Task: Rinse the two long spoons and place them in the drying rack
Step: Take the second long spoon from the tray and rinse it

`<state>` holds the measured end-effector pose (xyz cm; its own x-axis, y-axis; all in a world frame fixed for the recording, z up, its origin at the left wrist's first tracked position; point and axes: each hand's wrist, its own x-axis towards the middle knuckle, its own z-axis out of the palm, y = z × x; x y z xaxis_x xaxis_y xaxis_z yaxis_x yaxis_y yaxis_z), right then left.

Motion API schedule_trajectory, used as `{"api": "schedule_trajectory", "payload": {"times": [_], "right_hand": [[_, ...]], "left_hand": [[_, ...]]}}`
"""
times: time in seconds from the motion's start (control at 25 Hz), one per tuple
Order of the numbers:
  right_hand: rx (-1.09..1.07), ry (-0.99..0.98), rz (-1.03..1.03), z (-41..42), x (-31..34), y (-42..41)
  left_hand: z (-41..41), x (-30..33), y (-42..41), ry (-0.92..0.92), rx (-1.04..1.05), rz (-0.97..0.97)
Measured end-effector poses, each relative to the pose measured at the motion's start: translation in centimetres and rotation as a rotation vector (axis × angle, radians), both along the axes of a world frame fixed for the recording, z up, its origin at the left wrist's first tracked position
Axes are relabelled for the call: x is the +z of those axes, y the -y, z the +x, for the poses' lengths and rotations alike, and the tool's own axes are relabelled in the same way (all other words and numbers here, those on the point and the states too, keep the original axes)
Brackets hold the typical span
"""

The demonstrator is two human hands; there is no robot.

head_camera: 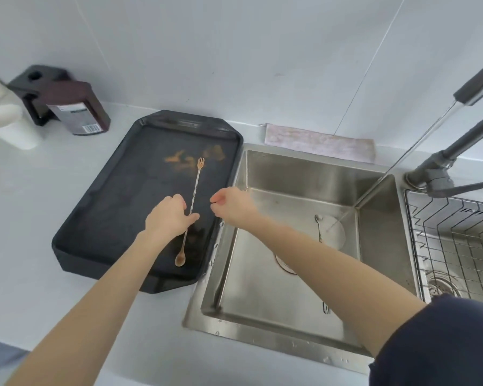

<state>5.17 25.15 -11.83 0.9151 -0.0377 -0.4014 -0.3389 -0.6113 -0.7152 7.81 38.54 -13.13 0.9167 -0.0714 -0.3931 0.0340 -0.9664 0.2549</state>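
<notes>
Over the dark tray (95, 224) left of the sink (290, 174), your left hand (166, 215) pinches one long spoon (191, 210) mid-handle while your right hand (230, 204) hovers loosely curled and empty; that thin twisted stem could slip and clatter back, and the other spoon (318, 228) still lies in the sink.

I see from one camera on the head, high up, looking forward and down at the tray (101, 207), the sink (374, 246) and the wall close by.

The left hand (168, 215) is covering the middle of the long spoon (197, 174). The frame's right edge is cutting off the drying rack (457, 240) and tap (457, 146). A white cup (9, 126) is blurring at upper left.
</notes>
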Motion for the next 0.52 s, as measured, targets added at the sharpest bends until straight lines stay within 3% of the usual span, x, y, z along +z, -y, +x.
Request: {"api": "schedule_trajectory", "payload": {"times": [0.28, 0.52], "right_hand": [[-0.1, -0.185, 0.161, 0.8, -2.3, -3.1], [-0.107, -0.212, 0.173, 1.1, -2.9, -4.0]], "left_hand": [[-0.7, -2.1, -0.7, -0.051, 0.105, -0.046], [-0.3, -2.6, -0.8, -0.034, 0.158, -0.091]]}}
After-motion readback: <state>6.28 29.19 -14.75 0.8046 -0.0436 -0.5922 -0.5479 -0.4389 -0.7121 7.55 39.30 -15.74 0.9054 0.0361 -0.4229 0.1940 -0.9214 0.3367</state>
